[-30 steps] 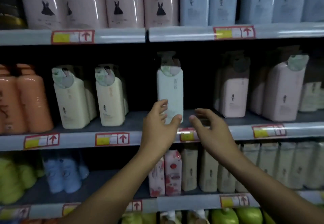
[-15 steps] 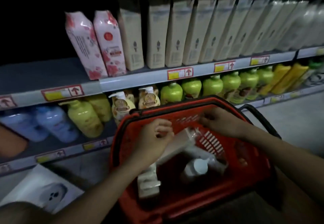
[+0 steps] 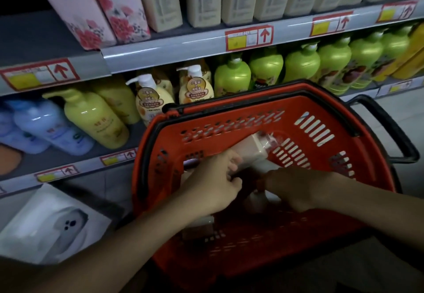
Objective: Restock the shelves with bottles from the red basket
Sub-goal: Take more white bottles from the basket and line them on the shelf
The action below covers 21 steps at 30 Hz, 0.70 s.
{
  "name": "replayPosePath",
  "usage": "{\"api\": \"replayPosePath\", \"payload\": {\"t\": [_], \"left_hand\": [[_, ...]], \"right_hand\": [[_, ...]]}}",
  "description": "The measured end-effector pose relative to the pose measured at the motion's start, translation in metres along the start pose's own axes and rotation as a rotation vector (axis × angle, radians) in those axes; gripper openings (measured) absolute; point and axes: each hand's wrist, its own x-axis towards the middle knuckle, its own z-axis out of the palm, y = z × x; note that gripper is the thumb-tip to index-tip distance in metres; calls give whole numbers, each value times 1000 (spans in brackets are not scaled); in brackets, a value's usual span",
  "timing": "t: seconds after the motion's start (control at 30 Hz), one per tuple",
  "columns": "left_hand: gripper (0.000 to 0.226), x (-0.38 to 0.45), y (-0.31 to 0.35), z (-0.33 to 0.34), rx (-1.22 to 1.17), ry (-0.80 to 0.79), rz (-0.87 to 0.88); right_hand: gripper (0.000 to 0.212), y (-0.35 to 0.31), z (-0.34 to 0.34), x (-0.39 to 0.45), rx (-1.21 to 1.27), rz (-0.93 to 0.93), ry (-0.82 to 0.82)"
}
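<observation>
The red basket (image 3: pixel 241 118) with black rim and handle sits low in front of the shelves. Both my hands reach into it. My left hand (image 3: pixel 213 184) curls its fingers round a pale rectangular bottle (image 3: pixel 250 148) that lies slanted in the basket, its wrapped cap pointing to the upper right. My right hand (image 3: pixel 293 187) reaches down over another pale bottle (image 3: pixel 254 201) below; its fingers are hidden from me and its grip is unclear. More pale packs lie under my left wrist.
Shelves (image 3: pixel 183 47) run behind the basket: pink floral and cream boxes on the upper one, blue, yellow and green pump bottles (image 3: pixel 231 77) below. A white box (image 3: pixel 52 226) lies on the floor at the left.
My view dropped from the middle shelf down to the basket. Both hands left the shelved bottle and went down into the basket; my left hand now grips a pale bottle there.
</observation>
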Motion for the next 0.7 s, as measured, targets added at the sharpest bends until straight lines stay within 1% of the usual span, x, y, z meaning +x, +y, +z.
{"api": "replayPosePath", "payload": {"t": [0.03, 0.07, 0.13, 0.17, 0.23, 0.27, 0.33, 0.37, 0.43, 0.5, 0.57, 0.63, 0.7], "left_hand": [[39, -3, -3, 0, 28, 4, -4], [39, -6, -4, 0, 39, 8, -4], [40, -14, -4, 2, 73, 6, 13], [42, -18, -4, 3, 120, 9, 34], [49, -26, -1, 5, 250, 22, 81], [52, -29, 0, 7, 318, 34, 96], [53, -30, 2, 13, 389, 35, 103], [55, -28, 0, 18, 373, 29, 112], [66, -22, -1, 29, 324, 42, 157], [85, -16, 0, 37, 267, 71, 205], [96, -8, 3, 42, 140, 95, 207], [93, -4, 7, 46, 64, 184, 165], [82, -7, 13, 47, 68, 360, 143]], "right_hand": [[30, 0, -1, -2, -11, 11, 57], [35, -1, -1, -3, -13, 27, 116], [54, -4, 4, -3, 8, 64, 221], [53, -9, 6, -4, 18, 96, 264], [37, -17, 6, -8, 107, 173, 417], [33, -18, 0, -11, 169, 237, 501], [38, -19, -16, -18, 309, 369, 650], [40, -19, -24, -22, 390, 422, 707], [36, -20, -35, -29, 559, 471, 774], [36, -24, -44, -34, 686, 470, 782], [40, -31, -48, -36, 774, 469, 794], [54, -40, -52, -35, 791, 469, 849], [72, -47, -52, -33, 745, 464, 928]]}}
